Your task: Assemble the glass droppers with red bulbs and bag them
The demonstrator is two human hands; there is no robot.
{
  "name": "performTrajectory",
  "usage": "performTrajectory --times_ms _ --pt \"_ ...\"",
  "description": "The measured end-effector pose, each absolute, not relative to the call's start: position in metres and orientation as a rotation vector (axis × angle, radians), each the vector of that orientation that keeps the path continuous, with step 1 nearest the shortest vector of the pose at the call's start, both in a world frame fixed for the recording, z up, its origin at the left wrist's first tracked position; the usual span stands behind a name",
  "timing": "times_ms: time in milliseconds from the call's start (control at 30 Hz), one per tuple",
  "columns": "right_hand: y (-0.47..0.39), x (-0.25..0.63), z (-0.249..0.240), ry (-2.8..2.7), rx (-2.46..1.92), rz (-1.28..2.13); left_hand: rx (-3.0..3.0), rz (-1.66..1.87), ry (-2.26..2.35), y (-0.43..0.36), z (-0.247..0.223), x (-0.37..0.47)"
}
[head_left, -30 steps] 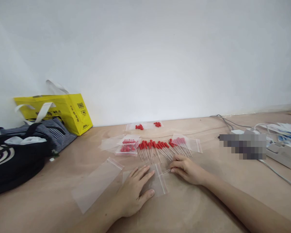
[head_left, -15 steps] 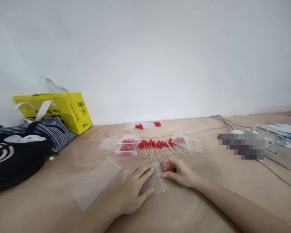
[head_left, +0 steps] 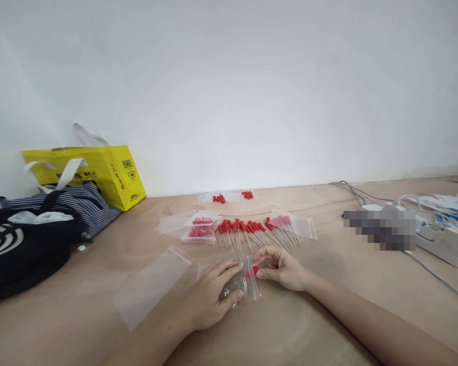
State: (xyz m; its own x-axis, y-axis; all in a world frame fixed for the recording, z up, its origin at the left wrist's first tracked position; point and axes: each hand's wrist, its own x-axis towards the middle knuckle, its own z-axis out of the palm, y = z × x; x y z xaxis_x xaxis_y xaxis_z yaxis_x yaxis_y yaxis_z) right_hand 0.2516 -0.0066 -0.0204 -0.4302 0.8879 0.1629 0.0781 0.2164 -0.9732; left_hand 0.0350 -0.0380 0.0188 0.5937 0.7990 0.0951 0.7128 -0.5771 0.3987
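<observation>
My left hand [head_left: 216,292] grips a clear zip bag [head_left: 252,291] between thumb and fingers, and the bag bulges a little at its mouth. In my right hand [head_left: 284,272], thumb and fingers close on the red bulb of a dropper [head_left: 256,270]. Its red end sits at the bag's mouth, partly seen through the plastic; its stem is hard to make out. Just beyond my hands lies a row of red-bulbed droppers [head_left: 248,226] with thin pale stems. A flat zip bag [head_left: 152,287] lies by my left forearm.
Filled bags of red bulbs [head_left: 201,232] lie left of the row. Another bag with red pieces [head_left: 229,196] is near the wall. A yellow bag [head_left: 114,178] and a black bag [head_left: 30,254] stand left. A power strip [head_left: 448,246] and cables are at right.
The red dropper bulb has moved left, from inside my right hand to the zip bag's mouth. The bag has lifted and bulged as my left fingers curl on it.
</observation>
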Motion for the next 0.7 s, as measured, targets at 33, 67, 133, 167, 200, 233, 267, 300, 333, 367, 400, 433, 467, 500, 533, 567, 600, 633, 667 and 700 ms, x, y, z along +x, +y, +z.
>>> performTrajectory --times_ms 33,67,133,167,200,233,267,300,333,367,400,433,467,500,533,567,600,633,667,700 --pt "-0.007 0.249 -0.020 -1.709 -0.891 1.302 2.516 0.406 1.221 -0.037 0.017 0.035" --pt "-0.008 0.247 -0.021 -1.712 -0.874 1.309 2.527 0.431 1.211 -0.036 0.014 0.036" --pt "-0.008 0.243 -0.022 -1.729 -0.856 1.321 2.547 0.456 1.187 -0.034 0.011 0.038" --pt "-0.008 0.242 -0.023 -1.741 -0.854 1.324 2.555 0.453 1.175 -0.034 0.010 0.039" --pt "-0.008 0.240 -0.024 -1.751 -0.859 1.326 2.560 0.441 1.166 -0.033 0.010 0.040" --pt "-0.007 0.239 -0.025 -1.755 -0.874 1.325 2.562 0.429 1.166 -0.032 0.011 0.040" --pt "-0.006 0.238 -0.027 -1.755 -0.897 1.313 2.565 0.415 1.171 -0.032 0.013 0.040" --pt "-0.005 0.238 -0.028 -1.750 -0.928 1.289 2.571 0.407 1.182 -0.032 0.015 0.038" --pt "-0.003 0.238 -0.030 -1.742 -0.966 1.252 2.578 0.408 1.194 -0.031 0.017 0.034" --pt "-0.001 0.238 -0.031 -1.737 -1.008 1.206 2.588 0.415 1.203 -0.031 0.018 0.030" --pt "0.000 0.239 -0.033 -1.733 -1.049 1.156 2.602 0.428 1.203 -0.030 0.018 0.024" --pt "0.001 0.240 -0.034 -1.729 -1.088 1.109 2.601 0.434 1.197 -0.029 0.017 0.018" --pt "0.002 0.241 -0.034 -1.724 -1.121 1.074 2.587 0.418 1.190 -0.029 0.016 0.012" --pt "0.002 0.242 -0.035 -1.720 -1.147 1.046 2.572 0.398 1.177 -0.028 0.014 0.007" --pt "0.003 0.242 -0.035 -1.716 -1.164 1.022 2.555 0.387 1.171 -0.028 0.012 0.002" --pt "0.003 0.244 -0.034 -1.714 -1.173 1.006 2.539 0.383 1.169 -0.027 0.010 -0.001" --pt "0.004 0.245 -0.033 -1.716 -1.174 1.003 2.524 0.382 1.171 -0.028 0.009 -0.003" --pt "0.005 0.247 -0.032 -1.723 -1.173 1.012 2.514 0.379 1.170 -0.028 0.009 -0.003" --pt "0.008 0.249 -0.030 -1.734 -1.176 1.021 2.508 0.375 1.164 -0.028 0.009 -0.003" --pt "0.013 0.252 -0.027 -1.748 -1.192 1.018 2.504 0.372 1.155 -0.029 0.010 -0.002"
